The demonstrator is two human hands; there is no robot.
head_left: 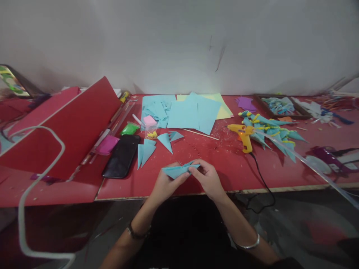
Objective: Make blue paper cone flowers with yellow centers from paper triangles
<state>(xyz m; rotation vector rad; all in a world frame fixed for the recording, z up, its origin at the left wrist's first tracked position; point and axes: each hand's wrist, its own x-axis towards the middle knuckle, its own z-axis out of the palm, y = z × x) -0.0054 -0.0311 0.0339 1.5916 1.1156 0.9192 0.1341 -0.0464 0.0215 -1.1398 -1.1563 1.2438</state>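
Between both hands, above the front edge of the red table, is a folded piece of light blue paper (176, 171). My left hand (168, 180) grips its left part, thumb on the near side. On the right end, my right hand (206, 177) pinches it with thumb and fingers. Just beyond lie folded blue paper cones (165, 142), and another folded blue paper piece (146, 152) sits to their left. Flat blue sheets (183, 114) are spread farther back. A yellow glue gun (244, 136) with a clear glue stick lies to the right.
A black phone (121, 157) lies left of my hands, near a green clay packet (129, 129). A large red board (70, 130) leans at the left. Blue paper cones with yellow trim (276, 132) and a tray of scraps (280, 106) are at the right. A black cord (262, 179) hangs over the table edge.
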